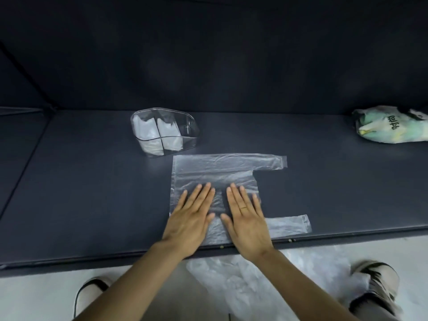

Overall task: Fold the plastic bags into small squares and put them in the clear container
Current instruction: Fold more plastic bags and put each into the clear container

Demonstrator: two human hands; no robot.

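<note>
Plastic bag, thin and translucent, vest-type with two strap handles (215, 174), lies spread flat on the dark matte tabletop (92, 193), its handles pointing right and its near edge close to the table's front lip. Taking that bag as the landmark and working left to right: just beyond its far left corner stands a clear plastic container with rounded corners and an inner divider (165, 132), nearly touching the bag's far edge; pale folded plastic pieces sit inside its compartments. On the bag's left half the left hand (191, 218) lies palm down, fingers straight and slightly fanned, pressing the film and gripping nothing. Just beside it, on the bag's middle toward the handle side, the right hand (244, 218) lies the same way, flat, fingers extended, a thin ring on one finger, holding nothing; the thumbs of the two hands nearly meet. Below the bag, past the table's front edge, a loose heap of crumpled clear plastic bags (254, 281) rests on the pale floor between two light-coloured shoes with dark trim (376, 281). Far right of the bag and well apart from it, at the table's back edge, sits a bulging white and green printed bag (391, 126).
</note>
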